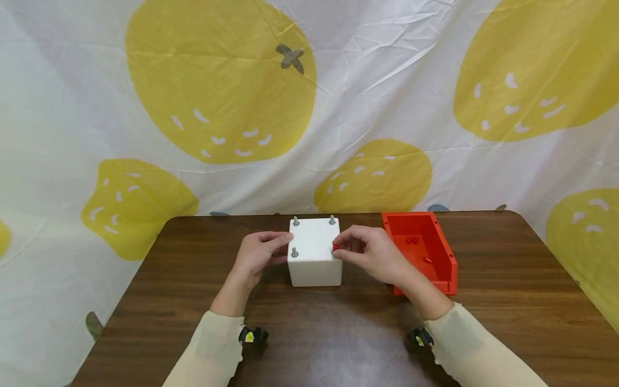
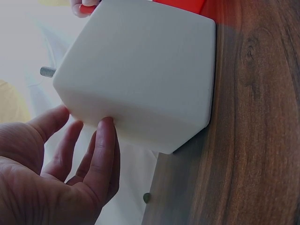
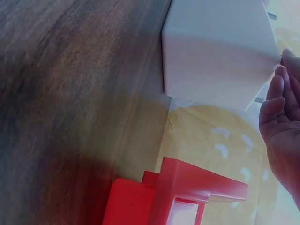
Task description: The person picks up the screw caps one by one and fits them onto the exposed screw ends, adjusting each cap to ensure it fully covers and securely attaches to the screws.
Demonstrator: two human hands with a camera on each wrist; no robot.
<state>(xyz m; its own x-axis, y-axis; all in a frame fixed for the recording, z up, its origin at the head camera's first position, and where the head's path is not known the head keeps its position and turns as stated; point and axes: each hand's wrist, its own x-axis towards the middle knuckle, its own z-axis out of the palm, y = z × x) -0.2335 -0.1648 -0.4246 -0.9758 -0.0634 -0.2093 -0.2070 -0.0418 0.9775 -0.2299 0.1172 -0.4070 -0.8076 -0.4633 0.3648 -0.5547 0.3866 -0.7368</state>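
A white box (image 1: 315,273) stands on the wooden table, with grey threaded bolts (image 1: 295,252) sticking up at corners of its top. My left hand (image 1: 261,251) touches the box's left side, its thumb at the top edge and the fingertips (image 2: 107,123) against the wall. At the near right corner of the top, my right hand (image 1: 369,251) pinches a small red cap-like piece (image 1: 335,248) between thumb and fingers. That corner is mostly hidden by the fingers. In the left wrist view the red piece (image 2: 87,8) shows beyond the box.
To the right of the box sits a red open bin (image 1: 444,255) holding several small red pieces (image 1: 412,240). A white cloth with yellow fruit shapes (image 1: 377,177) hangs behind the table's (image 1: 193,269) far edge.
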